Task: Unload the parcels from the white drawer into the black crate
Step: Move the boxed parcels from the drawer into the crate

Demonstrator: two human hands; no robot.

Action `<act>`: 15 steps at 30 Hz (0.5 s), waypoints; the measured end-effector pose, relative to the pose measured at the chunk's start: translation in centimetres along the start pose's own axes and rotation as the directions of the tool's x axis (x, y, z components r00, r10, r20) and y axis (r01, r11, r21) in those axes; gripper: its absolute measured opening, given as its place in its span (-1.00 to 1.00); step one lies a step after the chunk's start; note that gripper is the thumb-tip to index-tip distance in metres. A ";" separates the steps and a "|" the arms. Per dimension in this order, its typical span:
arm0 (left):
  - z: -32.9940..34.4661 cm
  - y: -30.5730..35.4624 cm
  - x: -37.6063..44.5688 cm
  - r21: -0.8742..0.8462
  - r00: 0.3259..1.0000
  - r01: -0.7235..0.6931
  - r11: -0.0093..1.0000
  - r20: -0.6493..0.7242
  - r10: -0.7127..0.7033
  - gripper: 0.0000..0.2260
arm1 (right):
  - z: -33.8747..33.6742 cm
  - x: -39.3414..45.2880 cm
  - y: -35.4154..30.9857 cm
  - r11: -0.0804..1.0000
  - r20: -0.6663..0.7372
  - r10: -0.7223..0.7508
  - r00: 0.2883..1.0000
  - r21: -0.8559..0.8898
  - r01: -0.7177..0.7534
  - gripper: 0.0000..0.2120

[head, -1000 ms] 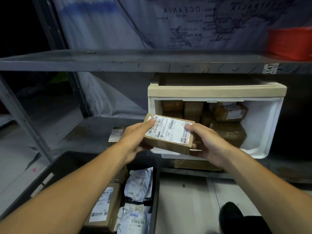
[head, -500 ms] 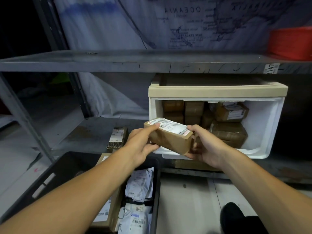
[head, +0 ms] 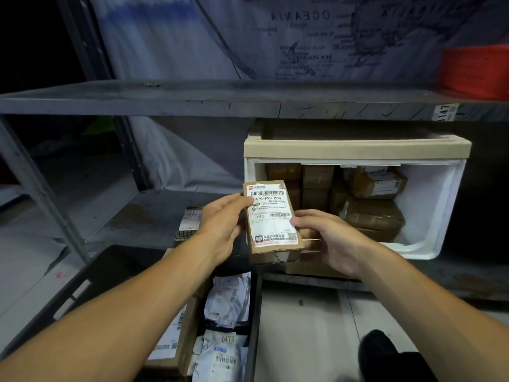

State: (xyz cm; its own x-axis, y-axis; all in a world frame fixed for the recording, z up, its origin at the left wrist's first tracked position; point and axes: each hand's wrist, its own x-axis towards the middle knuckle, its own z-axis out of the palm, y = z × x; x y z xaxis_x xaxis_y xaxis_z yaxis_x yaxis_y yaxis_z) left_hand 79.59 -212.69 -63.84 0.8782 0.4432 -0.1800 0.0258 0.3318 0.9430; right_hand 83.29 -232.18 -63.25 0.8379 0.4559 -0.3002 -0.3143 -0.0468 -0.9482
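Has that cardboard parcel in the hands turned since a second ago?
Yes. The cardboard parcel has been turned from lying crosswise to upright, label facing the camera, in front of the white drawer; both the left hand and right hand hold it.

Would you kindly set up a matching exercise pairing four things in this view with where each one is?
Things:
1. brown cardboard parcel with a white shipping label
2. white plastic drawer with a beige front rim
3. white poly mailer marked 0473
4. orange-red ribbed container

Places:
A. on the upper grey shelf, far right
B. held between the left hand and right hand
C. inside the black crate
D. on the lower shelf, pulled open

Pairs: 1-B, 2-D, 3-C, 4-A
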 end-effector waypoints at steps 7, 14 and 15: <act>-2.6 0.7 -0.8 0.175 0.982 0.102 0.979 0.140 -0.127 -0.72 | 1.7 0.5 0.6 0.999 0.058 0.045 0.997 -0.029 -0.043 -0.60; -7.3 1.2 -0.9 0.235 0.996 0.068 0.970 0.038 -0.079 -0.80 | 6.4 3.3 2.6 0.997 0.077 0.048 0.996 0.053 -0.052 -0.70; -8.0 1.1 -0.7 0.238 0.996 0.078 0.968 0.019 -0.085 -0.80 | 7.1 3.6 2.8 0.996 0.087 0.063 0.994 0.064 -0.069 -0.71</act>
State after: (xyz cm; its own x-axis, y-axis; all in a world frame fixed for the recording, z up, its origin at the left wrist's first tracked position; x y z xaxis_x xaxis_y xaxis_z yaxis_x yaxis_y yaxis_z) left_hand 75.15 -205.94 -64.90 0.8817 0.3975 -0.2540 0.2071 0.1577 0.9655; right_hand 82.28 -224.36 -66.26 0.7740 0.5280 -0.3495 -0.3994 -0.0213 -0.9165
